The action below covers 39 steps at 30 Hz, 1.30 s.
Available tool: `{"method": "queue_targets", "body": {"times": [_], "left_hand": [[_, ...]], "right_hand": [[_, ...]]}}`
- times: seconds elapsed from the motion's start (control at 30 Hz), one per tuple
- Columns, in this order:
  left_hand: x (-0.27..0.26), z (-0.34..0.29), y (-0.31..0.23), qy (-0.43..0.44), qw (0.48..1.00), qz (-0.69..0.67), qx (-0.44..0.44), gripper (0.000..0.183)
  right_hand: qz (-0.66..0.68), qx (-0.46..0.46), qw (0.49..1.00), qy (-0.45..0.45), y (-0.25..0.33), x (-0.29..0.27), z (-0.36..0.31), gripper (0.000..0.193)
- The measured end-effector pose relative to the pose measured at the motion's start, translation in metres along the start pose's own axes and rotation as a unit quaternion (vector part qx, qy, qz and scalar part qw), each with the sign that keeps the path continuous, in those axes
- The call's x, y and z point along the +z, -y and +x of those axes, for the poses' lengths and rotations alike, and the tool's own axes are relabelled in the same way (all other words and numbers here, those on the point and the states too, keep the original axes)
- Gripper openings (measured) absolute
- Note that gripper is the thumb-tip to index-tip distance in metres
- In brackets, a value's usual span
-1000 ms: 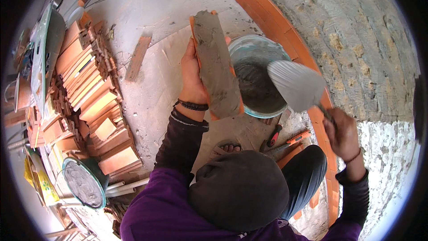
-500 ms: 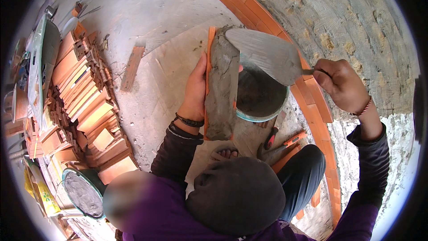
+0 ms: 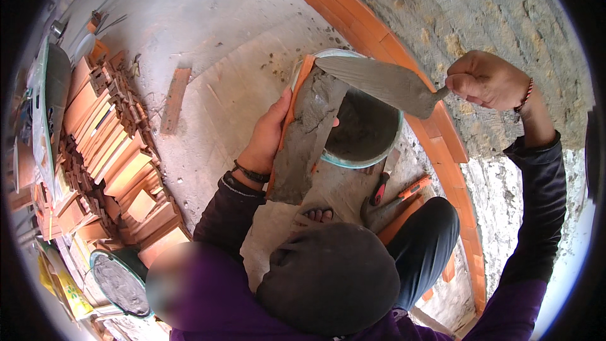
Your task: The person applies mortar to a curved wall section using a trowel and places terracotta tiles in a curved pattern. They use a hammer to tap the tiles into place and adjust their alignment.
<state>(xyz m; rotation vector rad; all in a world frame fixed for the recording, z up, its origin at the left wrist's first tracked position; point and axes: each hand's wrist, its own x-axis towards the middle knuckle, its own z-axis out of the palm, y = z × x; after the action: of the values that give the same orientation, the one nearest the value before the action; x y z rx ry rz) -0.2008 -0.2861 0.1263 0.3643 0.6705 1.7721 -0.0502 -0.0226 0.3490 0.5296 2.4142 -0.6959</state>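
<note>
My left hand (image 3: 268,132) is closed round the long edges of an orange clay tile (image 3: 303,142), its upper face coated with wet grey mortar. Fingertips show at the tile's far edge. My right hand (image 3: 485,79) grips a trowel (image 3: 382,82) by its handle, which the fist mostly hides. The blade, smeared with grey, reaches left so its tip is at the tile's top end; whether it touches the mortar I cannot tell. Beneath tile and blade stands a round bucket (image 3: 400,131) with dark grey mortar inside, partly covered by them.
Tiles run in a curved band (image 3: 366,19) along the rough wall (image 3: 480,31) at right. Near my knee lie an orange-handled tool (image 3: 413,187) and a red-and-black handle (image 3: 380,191). Stacked tiles (image 3: 126,164), a loose tile (image 3: 175,101) and another mortar bucket (image 3: 95,256) are left.
The tile has tilted, its lower end swinging left. My right hand has risen a little, and the trowel blade has turned, showing a narrower face.
</note>
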Motion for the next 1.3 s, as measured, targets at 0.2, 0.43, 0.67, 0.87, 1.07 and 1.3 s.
{"method": "queue_targets", "body": {"times": [0.2, 0.43, 0.67, 0.87, 1.07, 1.3], "left_hand": [[-0.035, -0.015, 0.007, 0.053, 0.996, -0.059, 0.048, 0.061], [-0.073, -0.016, 0.008, -0.045, 0.966, -0.155, 0.199, 0.059], [-0.053, -0.003, 0.008, -0.032, 0.955, -0.165, 0.244, 0.047], [-0.027, 0.024, 0.018, 0.075, 0.964, -0.128, 0.222, 0.047], [0.003, 0.048, 0.027, 0.001, 0.978, -0.11, 0.176, 0.056], [0.082, 0.102, 0.049, 0.125, 0.985, -0.099, 0.062, 0.06]], "right_hand": [[-0.124, 0.053, 0.987, -0.088, -0.029, -0.002, -0.002, 0.051], [-0.278, -0.059, 0.955, -0.082, -0.058, 0.07, 0.035, 0.02], [-0.435, 0.066, 0.896, -0.056, -0.054, 0.106, 0.129, 0.024], [-0.43, 0.022, 0.885, -0.179, -0.068, 0.123, 0.159, 0.024], [-0.323, -0.128, 0.836, -0.425, -0.091, 0.129, 0.112, 0.012], [0.056, 0.027, 0.996, -0.07, -0.144, 0.22, -0.055, 0.021]]}}
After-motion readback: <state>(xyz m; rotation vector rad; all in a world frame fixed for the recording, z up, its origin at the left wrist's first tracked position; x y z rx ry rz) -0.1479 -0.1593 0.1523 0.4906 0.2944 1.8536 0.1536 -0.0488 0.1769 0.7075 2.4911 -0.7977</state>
